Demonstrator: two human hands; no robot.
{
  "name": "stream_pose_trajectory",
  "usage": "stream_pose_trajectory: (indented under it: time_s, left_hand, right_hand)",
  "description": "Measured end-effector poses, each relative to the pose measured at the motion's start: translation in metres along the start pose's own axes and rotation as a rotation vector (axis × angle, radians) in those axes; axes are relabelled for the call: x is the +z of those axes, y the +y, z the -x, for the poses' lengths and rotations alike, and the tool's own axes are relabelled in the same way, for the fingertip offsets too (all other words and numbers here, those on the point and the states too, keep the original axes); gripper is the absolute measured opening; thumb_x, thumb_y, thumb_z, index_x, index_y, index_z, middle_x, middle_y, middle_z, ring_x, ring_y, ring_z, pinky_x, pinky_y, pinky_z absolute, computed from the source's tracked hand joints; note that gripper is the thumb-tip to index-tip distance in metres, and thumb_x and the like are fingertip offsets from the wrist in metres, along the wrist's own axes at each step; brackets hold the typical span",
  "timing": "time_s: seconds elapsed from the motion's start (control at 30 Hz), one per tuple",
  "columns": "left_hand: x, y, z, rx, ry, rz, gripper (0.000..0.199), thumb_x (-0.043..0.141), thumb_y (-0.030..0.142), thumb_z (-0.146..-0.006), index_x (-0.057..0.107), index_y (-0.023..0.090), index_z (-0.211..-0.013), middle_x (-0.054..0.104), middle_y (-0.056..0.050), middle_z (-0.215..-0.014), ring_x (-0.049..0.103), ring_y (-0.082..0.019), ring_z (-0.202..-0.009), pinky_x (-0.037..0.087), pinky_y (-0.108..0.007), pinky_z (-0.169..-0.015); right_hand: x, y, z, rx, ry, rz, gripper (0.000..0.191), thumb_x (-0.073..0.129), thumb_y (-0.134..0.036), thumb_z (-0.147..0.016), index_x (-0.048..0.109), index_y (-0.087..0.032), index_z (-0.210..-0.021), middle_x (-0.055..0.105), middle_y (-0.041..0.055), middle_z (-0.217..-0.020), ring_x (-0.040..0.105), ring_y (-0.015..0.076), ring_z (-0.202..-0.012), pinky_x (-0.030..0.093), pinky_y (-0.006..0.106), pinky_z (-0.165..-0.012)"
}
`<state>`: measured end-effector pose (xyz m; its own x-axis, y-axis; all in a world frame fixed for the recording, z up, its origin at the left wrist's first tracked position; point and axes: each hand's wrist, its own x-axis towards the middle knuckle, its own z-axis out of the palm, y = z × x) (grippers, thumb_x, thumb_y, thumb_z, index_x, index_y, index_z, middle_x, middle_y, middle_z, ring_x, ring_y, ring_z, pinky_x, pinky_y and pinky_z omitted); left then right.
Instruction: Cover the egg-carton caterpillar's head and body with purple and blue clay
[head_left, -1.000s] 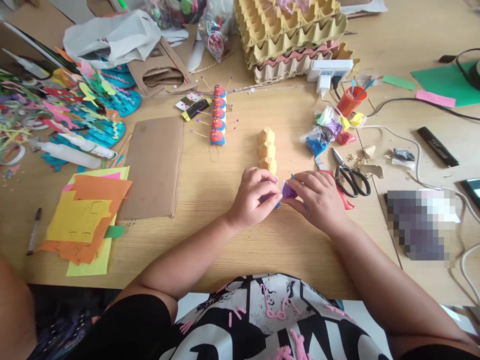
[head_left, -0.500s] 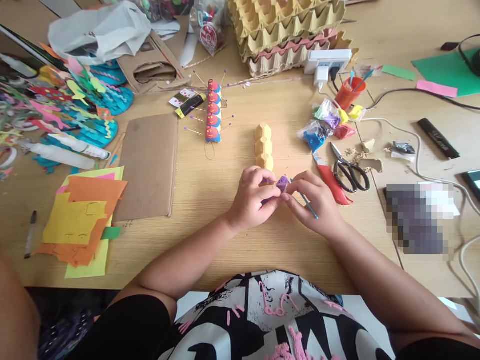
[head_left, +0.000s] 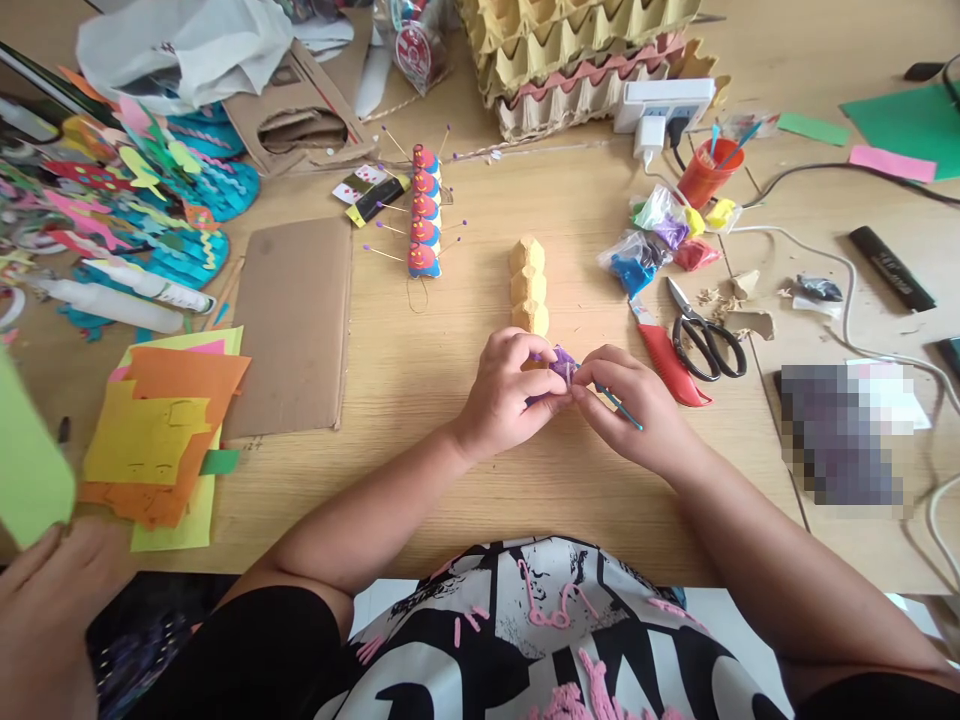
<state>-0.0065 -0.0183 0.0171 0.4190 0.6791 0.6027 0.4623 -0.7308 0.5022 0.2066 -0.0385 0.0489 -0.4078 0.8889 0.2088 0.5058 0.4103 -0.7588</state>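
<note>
My left hand (head_left: 510,395) is closed on a small purple packet (head_left: 561,362) that looks like modelling clay in thin plastic. My right hand (head_left: 637,410) pinches the packet's right side with thumb and forefinger. A thin blue stick (head_left: 624,407) is also held in my right hand, slanting down to the right under its fingers. Just beyond my left hand lies a strip of yellow egg carton (head_left: 529,285), bumps up. Farther back to the left stands a caterpillar of red and blue painted carton cups (head_left: 425,220), with purple-tipped sticks poking out of its sides.
Scissors (head_left: 705,335) and a red-handled cutter (head_left: 670,362) lie right of my hands. Behind them are clay bags (head_left: 637,262) and an orange cup (head_left: 709,178). Cardboard (head_left: 292,325) and coloured paper (head_left: 161,440) lie left. Another person's hand (head_left: 71,575) is by light green paper (head_left: 30,450).
At the lower left, another person's hand and a light green sheet have come into view. My hands stay together on the purple packet, with only slight finger movement. The view has shifted a little.
</note>
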Motion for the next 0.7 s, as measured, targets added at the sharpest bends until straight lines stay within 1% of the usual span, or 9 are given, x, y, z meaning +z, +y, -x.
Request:
stream_pose_trajectory:
  time_s: [0.13, 0.23, 0.33, 0.47, 0.6, 0.7]
  left_hand:
    - [0.0, 0.0, 0.001, -0.041, -0.074, -0.024, 0.013, 0.078, 0.034, -0.093, 0.075, 0.028, -0.081, 0.066, -0.005, -0.11, 0.052, -0.025, -0.117, 0.045, -0.047, -0.109]
    - [0.0, 0.0, 0.002, -0.055, -0.097, -0.02, 0.014, 0.077, 0.038, -0.093, 0.076, 0.029, -0.082, 0.067, -0.005, -0.111, 0.052, -0.025, -0.118, 0.045, -0.047, -0.109]
    - [0.0, 0.0, 0.002, -0.03, -0.092, -0.025, 0.018, 0.075, 0.04, -0.095, 0.075, 0.028, -0.082, 0.067, -0.006, -0.112, 0.052, -0.025, -0.118, 0.045, -0.047, -0.109]
    - [0.0, 0.0, 0.002, 0.026, -0.074, -0.024, 0.017, 0.074, 0.038, -0.096, 0.075, 0.028, -0.083, 0.068, -0.006, -0.112, 0.052, -0.025, -0.119, 0.045, -0.047, -0.107]
    - [0.0, 0.001, 0.001, -0.007, -0.083, -0.01, 0.016, 0.075, 0.037, -0.096, 0.074, 0.028, -0.083, 0.068, -0.006, -0.112, 0.053, -0.025, -0.119, 0.046, -0.047, -0.108]
    - [0.0, 0.002, 0.001, -0.029, -0.076, 0.021, 0.016, 0.074, 0.035, -0.096, 0.073, 0.027, -0.082, 0.068, -0.006, -0.111, 0.054, -0.025, -0.118, 0.046, -0.048, -0.108]
  right_hand:
    - [-0.007, -0.005, 0.0, -0.012, -0.063, 0.07, 0.016, 0.059, -0.027, -0.102, 0.068, -0.021, -0.091, 0.068, 0.0077, -0.09, 0.066, 0.0233, -0.084, 0.052, 0.038, -0.075]
    - [-0.008, -0.008, 0.0, -0.024, -0.074, 0.093, 0.015, 0.058, -0.025, -0.1, 0.069, -0.021, -0.09, 0.069, 0.0079, -0.089, 0.066, 0.0236, -0.084, 0.052, 0.038, -0.075]
    - [-0.005, -0.009, 0.002, -0.012, -0.062, 0.102, 0.015, 0.057, -0.02, -0.096, 0.068, -0.021, -0.086, 0.068, 0.0073, -0.087, 0.066, 0.0229, -0.082, 0.051, 0.037, -0.073]
    - [-0.003, -0.009, 0.004, 0.023, -0.056, 0.087, 0.016, 0.057, -0.017, -0.094, 0.067, -0.02, -0.082, 0.068, 0.0066, -0.086, 0.066, 0.0219, -0.08, 0.05, 0.036, -0.071]
    - [-0.001, -0.007, 0.004, 0.012, -0.02, 0.056, 0.015, 0.058, -0.016, -0.093, 0.069, -0.021, -0.084, 0.069, 0.0053, -0.087, 0.066, 0.0206, -0.08, 0.05, 0.035, -0.072]
    - [0.002, -0.005, 0.004, 0.009, 0.04, 0.052, 0.014, 0.06, -0.015, -0.09, 0.069, -0.021, -0.08, 0.067, 0.0039, -0.084, 0.065, 0.019, -0.076, 0.05, 0.034, -0.07]
